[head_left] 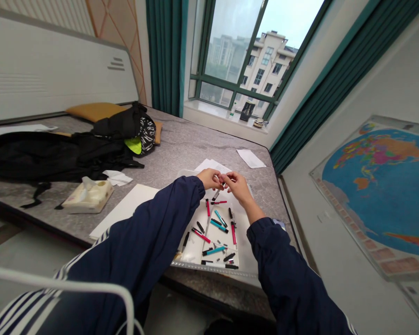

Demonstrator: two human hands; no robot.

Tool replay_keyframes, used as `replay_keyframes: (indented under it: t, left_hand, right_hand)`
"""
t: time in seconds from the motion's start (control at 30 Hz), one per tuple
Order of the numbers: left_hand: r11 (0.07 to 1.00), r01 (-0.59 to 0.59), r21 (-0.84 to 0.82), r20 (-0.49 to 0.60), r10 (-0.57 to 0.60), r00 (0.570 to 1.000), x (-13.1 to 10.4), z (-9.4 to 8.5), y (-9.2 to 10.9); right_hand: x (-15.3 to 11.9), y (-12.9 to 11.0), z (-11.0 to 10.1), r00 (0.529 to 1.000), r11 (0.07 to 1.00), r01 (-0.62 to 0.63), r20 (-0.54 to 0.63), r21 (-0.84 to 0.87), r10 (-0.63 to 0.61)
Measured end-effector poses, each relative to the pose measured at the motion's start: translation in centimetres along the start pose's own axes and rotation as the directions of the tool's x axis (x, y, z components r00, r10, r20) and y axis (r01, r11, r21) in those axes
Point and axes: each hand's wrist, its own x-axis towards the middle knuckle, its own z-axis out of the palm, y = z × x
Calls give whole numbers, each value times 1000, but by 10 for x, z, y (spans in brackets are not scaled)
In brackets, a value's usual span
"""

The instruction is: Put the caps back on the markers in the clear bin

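1. Pen [216,195]: slim, pale barrel, dark lower end, held tilted above the far part of the clear tray [246,273] on the grey bed [195,144].
2. Left hand [209,178]: fingertips pinched at the pen's upper end. Right hand [237,187]: thumb and fingers closed on the same end, from the other side. Fingertips overlap, so I can't tell which one carries the load.
3. Handling, my read: light, stiff barrel, probably smooth plastic, so it may slip or roll. Pinch mid-barrel with one hand, work the end with the other; twist straight, no side load (thin bits likely snap first).
4. Loose stock nearer the body: red pen [233,232], teal pen [219,226], black cap [200,227], plus small bits. Should be just as light; a sleeve brush could scatter them. Pick pens by the barrel, small bits by fingertip.
5. Markings: no brand or lettering legible on the pens. Tissue pack [89,196] print is too small to read. Wall map [387,186] shows coloured landmasses on blue; its text is unreadable from here.
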Motion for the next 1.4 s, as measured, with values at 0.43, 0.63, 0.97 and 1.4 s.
replay_keyframes:
  t: [0.43,0.63,0.97,1.4]
  left_hand:
    - [997,-78,13,-21,78,997,5,-4,-11]
    - [995,-83,63,-9,84,996,5,-5,-13]
    - [995,-95,13,-36,96,995,3,-4,-6]
    - [995,82,63,86,-88,992,0,-2,1]
  right_hand:
    - [-2,-5,0,999,994,-24,-34,104,27]
    - [0,-3,-1,997,995,-32,-73,94,39]
    - [-1,-5,0,998,978,-40,-35,203,48]
    - [-1,-5,0,994,988,1,-110,155,16]
